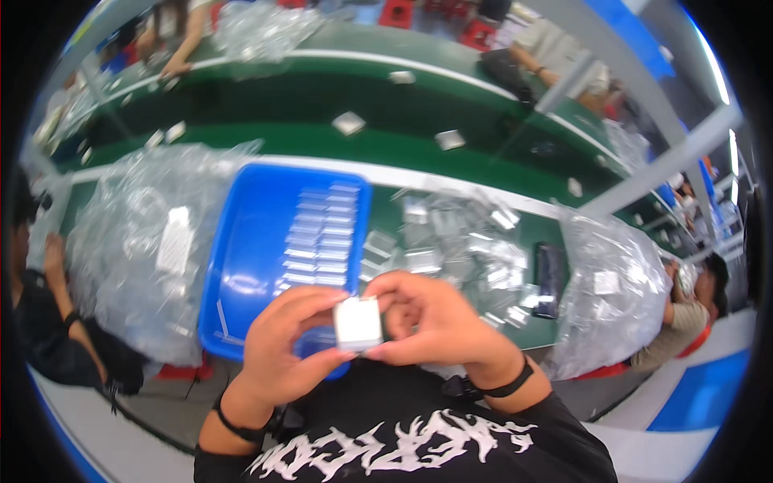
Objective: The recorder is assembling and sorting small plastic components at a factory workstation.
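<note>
Between my two hands is a small white square box (358, 322), held up close in front of my chest. My left hand (282, 342) grips its left side, thumb below and fingers above. From the right, my right hand (431, 318) pinches the same box, its index finger curled at the top and its thumb at the lower edge. Beneath and beyond the hands stands a blue plastic tray (241, 217), with rows of clear flat plastic pieces (322, 229) along its right half. A loose heap of similar clear plastic pieces (459, 241) lies to the right of the tray.
Large clear plastic bags flank me, one on the left (137, 249) and one on the right (612, 282). A dark phone-like object (548, 278) lies beside the heap. Beyond runs a green conveyor belt (274, 121) carrying scattered white boxes (349, 122). Other people sit around.
</note>
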### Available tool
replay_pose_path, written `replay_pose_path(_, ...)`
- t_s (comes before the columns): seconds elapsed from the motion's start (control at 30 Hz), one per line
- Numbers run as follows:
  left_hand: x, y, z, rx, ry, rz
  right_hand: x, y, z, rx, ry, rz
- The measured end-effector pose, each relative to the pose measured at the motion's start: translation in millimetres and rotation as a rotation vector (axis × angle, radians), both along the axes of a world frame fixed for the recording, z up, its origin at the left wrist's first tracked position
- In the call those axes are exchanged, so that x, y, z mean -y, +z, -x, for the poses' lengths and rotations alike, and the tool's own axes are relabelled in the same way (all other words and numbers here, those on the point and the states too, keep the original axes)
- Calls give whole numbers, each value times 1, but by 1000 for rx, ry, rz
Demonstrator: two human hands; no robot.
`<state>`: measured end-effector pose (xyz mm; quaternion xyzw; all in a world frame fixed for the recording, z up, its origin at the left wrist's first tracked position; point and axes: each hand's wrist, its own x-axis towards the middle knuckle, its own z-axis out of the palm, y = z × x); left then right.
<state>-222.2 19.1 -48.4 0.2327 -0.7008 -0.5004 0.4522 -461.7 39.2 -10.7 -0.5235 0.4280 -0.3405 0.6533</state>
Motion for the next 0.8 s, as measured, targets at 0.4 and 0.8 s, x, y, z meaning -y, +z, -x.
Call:
replay_pose_path(0.4, -1, -6, -17, 368, 299, 223, 44, -6, 35, 345, -772, 34)
replay_pose_path(0.8, -11, 0, -32, 534, 303, 271, -64, -7, 89, -119, -390, 269)
